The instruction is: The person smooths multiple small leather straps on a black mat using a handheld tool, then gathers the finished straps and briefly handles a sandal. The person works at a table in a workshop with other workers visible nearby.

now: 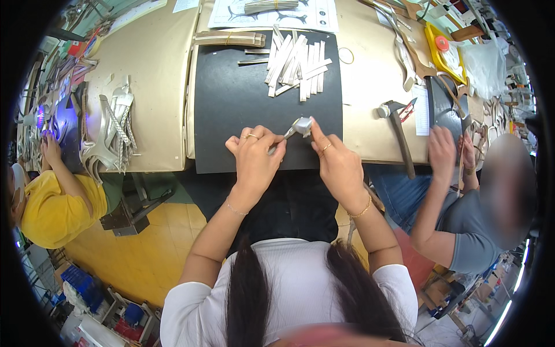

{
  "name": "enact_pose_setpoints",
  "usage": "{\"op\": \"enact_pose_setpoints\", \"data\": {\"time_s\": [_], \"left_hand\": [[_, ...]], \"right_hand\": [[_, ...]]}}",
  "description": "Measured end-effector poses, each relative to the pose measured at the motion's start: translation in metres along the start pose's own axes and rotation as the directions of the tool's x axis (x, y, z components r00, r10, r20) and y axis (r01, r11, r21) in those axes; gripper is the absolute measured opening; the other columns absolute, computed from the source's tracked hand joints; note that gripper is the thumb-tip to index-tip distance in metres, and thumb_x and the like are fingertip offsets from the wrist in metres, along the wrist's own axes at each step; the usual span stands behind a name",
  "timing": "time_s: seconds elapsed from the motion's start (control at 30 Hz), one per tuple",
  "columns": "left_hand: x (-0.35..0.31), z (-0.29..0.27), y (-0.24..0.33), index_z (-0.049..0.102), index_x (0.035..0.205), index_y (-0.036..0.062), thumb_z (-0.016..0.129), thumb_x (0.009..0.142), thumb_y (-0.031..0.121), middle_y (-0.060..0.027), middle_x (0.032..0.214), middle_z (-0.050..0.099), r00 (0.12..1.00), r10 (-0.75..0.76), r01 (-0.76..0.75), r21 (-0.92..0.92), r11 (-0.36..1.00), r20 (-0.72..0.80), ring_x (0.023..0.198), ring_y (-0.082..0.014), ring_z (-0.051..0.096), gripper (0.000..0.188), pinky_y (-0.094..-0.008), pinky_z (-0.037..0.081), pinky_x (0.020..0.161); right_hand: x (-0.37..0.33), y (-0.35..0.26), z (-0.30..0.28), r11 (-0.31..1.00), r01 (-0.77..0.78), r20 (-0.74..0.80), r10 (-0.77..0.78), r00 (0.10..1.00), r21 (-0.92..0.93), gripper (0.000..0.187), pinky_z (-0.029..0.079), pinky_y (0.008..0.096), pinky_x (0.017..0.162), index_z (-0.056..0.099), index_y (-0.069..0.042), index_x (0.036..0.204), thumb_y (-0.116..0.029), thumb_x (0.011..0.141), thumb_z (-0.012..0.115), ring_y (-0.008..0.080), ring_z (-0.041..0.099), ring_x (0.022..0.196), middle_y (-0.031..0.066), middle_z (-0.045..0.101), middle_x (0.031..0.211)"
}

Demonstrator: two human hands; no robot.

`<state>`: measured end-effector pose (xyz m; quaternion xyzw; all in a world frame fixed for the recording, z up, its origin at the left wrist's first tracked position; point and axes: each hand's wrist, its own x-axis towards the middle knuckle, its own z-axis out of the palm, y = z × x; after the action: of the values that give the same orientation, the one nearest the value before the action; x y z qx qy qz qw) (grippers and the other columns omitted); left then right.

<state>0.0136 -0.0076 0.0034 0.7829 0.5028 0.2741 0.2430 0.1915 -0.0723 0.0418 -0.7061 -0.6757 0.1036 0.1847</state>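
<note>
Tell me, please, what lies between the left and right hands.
A small silvery item lies between the left hand and right hand, seen in the head view.

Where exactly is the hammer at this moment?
In the head view, the hammer lies on the table right of the black mat, beside a small red-handled tool, its handle overhanging the near edge.

No words or numbers are showing clearly enough to read: the large white sheet point(319, 10) at the far end is bearing dark printed shapes and tiny marks, and the narrow white page point(421, 113) on the right is carrying faint lines.
</note>
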Motion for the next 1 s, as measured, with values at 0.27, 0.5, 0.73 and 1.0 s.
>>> {"op": "enact_pose_setpoints", "data": {"time_s": [0.27, 0.5, 0.73, 1.0], "left_hand": [[0.004, 0.002, 0.002, 0.075, 0.078, 0.0096, 0.078, 0.081, 0.015, 0.001, 0.082, 0.064, 0.999, -0.032, 0.031, 0.023, 0.999, 0.036, 0.086, -0.0197, 0.057, 0.007, -0.0397, 0.029, 0.085], [0.003, 0.003, 0.003, 0.073, 0.078, 0.0093, 0.079, 0.079, 0.016, 0.0009, 0.081, 0.064, 0.999, -0.03, 0.03, 0.023, 0.999, 0.029, 0.087, -0.0197, 0.057, 0.009, -0.0406, 0.028, 0.085], [-0.008, -0.007, -0.002, 0.076, 0.083, 0.0114, 0.08, 0.08, 0.017, 0.0019, 0.081, 0.063, 0.999, -0.036, 0.036, 0.022, 0.999, 0.018, 0.086, -0.0186, 0.056, 0.008, -0.0405, 0.028, 0.085], [-0.009, -0.006, -0.003, 0.076, 0.08, 0.0117, 0.08, 0.081, 0.016, 0.0032, 0.077, 0.062, 1.0, 0.022, -0.021, 0.05, 0.999, -0.017, 0.079, -0.0168, 0.055, 0.006, -0.0393, 0.027, 0.084]], "right_hand": [[-0.004, -0.018, -0.009, 0.988, 0.115, -0.077, -0.108, 0.991, 0.1, 0.054, 0.052, 0.0399, 0.056, 0.055, -0.015, 0.146, -0.01, 0.094, 0.067, 0.0283, 0.064, 0.062, 0.0079, 0.062, 0.083], [-0.006, -0.015, -0.009, 0.966, 0.099, -0.249, -0.037, 0.968, 0.241, 0.051, 0.052, 0.0387, 0.055, 0.056, -0.017, 0.146, -0.014, 0.096, 0.066, 0.0288, 0.065, 0.063, 0.0084, 0.063, 0.084], [-0.014, -0.011, 0.006, 0.999, 0.037, 0.028, -0.038, 0.999, 0.028, 0.052, 0.051, 0.04, 0.053, 0.054, -0.02, 0.148, -0.015, 0.097, 0.065, 0.0264, 0.062, 0.059, 0.0081, 0.057, 0.078], [-0.005, -0.01, -0.01, 0.999, 0.041, 0.003, -0.041, 0.999, 0.022, 0.054, 0.052, 0.0396, 0.055, 0.054, -0.017, 0.148, -0.012, 0.095, 0.066, 0.0274, 0.064, 0.062, 0.0084, 0.061, 0.081]]}}
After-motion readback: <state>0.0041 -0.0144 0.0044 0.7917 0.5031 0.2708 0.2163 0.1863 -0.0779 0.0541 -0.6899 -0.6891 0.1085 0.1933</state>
